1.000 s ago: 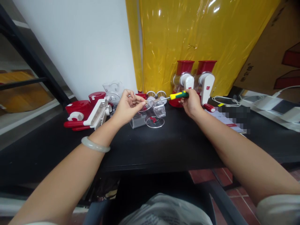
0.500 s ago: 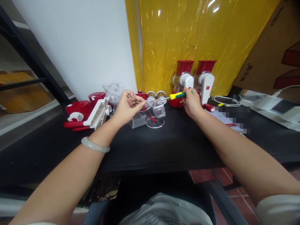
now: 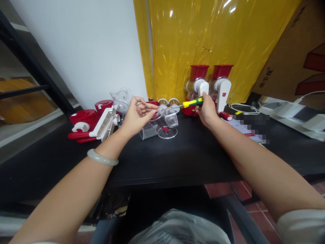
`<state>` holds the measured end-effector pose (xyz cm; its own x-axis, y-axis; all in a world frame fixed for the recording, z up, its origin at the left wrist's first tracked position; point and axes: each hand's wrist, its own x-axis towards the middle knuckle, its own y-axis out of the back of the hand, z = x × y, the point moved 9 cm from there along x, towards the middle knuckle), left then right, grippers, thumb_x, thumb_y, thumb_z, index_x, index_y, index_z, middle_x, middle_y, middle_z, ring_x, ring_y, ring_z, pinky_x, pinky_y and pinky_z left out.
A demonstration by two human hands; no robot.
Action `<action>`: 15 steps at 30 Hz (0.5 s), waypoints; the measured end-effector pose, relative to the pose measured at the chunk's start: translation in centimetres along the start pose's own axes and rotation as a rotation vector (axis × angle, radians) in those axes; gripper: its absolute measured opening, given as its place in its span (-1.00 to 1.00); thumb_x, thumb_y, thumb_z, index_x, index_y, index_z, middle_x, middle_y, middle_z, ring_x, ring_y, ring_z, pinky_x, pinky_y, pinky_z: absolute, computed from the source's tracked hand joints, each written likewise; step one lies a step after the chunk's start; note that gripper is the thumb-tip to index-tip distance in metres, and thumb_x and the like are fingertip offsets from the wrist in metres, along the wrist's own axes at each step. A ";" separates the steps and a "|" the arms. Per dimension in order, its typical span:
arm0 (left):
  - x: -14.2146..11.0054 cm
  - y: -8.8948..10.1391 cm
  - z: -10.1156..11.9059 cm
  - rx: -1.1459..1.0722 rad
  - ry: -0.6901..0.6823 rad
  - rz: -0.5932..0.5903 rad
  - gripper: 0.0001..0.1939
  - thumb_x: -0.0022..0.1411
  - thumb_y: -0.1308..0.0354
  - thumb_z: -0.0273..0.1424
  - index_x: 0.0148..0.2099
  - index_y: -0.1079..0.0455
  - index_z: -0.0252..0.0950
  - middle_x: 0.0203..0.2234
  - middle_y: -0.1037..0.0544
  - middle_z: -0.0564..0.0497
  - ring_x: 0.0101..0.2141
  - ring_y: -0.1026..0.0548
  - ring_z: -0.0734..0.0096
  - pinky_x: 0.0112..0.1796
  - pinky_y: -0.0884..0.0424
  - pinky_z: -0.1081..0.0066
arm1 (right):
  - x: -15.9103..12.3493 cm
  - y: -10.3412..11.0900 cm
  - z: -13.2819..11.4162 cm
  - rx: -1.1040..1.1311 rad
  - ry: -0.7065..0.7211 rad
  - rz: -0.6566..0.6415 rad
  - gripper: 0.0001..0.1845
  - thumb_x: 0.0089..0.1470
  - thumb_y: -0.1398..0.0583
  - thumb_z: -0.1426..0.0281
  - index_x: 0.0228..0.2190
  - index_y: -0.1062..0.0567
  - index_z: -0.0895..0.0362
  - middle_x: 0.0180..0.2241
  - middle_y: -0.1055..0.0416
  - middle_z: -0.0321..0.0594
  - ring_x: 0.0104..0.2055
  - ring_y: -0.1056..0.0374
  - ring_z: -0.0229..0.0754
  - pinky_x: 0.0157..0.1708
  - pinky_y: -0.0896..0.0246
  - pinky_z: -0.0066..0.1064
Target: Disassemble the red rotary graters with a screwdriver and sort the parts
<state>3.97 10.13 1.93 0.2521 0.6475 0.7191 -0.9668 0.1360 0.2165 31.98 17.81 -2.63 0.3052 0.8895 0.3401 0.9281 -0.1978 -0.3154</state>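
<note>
My left hand [image 3: 137,116] is raised over the black table [image 3: 177,152], thumb and forefinger pinched at the rim of a clear plastic housing [image 3: 162,123]; whatever small thing sits in the pinch is too small to name. My right hand [image 3: 207,110] grips a yellow and green screwdriver [image 3: 191,102], whose metal tip points left toward the pinched fingers. A pale bangle [image 3: 102,157] rings my left wrist.
Two assembled red and white grinders [image 3: 210,86] stand at the back against yellow plastic sheeting. Loose red and white parts [image 3: 92,122] lie at the left. Two small metal drums [image 3: 169,101] sit behind the clear housing. Papers, a cable and a cardboard box [image 3: 294,57] are at the right.
My right hand has shifted its grip on the screwdriver and moved slightly left. The left hand's fingers have loosened a little; the view has dipped slightly.
</note>
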 end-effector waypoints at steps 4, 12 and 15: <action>0.0 -0.1 0.1 0.007 0.006 0.003 -0.54 0.14 -0.34 -0.37 -0.17 -0.03 -0.16 -0.28 -0.61 -0.01 -0.19 -0.61 0.30 -0.16 -0.51 0.27 | -0.4 0.2 -0.1 -0.027 -0.021 0.039 -0.55 0.05 -0.21 -0.04 -0.40 -0.19 0.02 -0.68 -0.01 -0.55 -0.73 0.02 -0.39 -0.72 -0.03 -0.53; 0.2 0.8 -0.3 0.039 0.001 0.095 -0.56 0.04 -0.33 -0.42 -0.26 -0.05 -0.16 -0.37 -0.47 0.10 -0.30 -0.53 0.45 -0.25 -0.49 0.39 | -0.8 -0.2 -0.1 0.029 -0.067 0.033 -0.64 0.11 -0.20 0.09 -0.41 -0.17 0.02 -0.70 -0.01 -0.57 -0.74 0.02 -0.41 -0.69 -0.09 -0.55; 0.1 0.7 -0.2 0.031 0.024 0.086 -0.52 -0.03 -0.37 -0.43 -0.24 -0.07 -0.17 -0.31 -0.44 0.08 -0.25 -0.53 0.42 -0.28 -0.49 0.42 | -0.6 -0.1 0.0 0.020 -0.047 0.019 -0.62 0.10 -0.20 0.05 -0.41 -0.17 0.02 -0.69 -0.02 -0.56 -0.73 0.00 -0.41 -0.69 -0.08 -0.54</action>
<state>3.32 10.41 1.98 0.1667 0.6734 0.7203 -0.9830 0.0562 0.1751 31.70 17.33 -2.75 0.3115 0.9043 0.2920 0.9178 -0.2067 -0.3391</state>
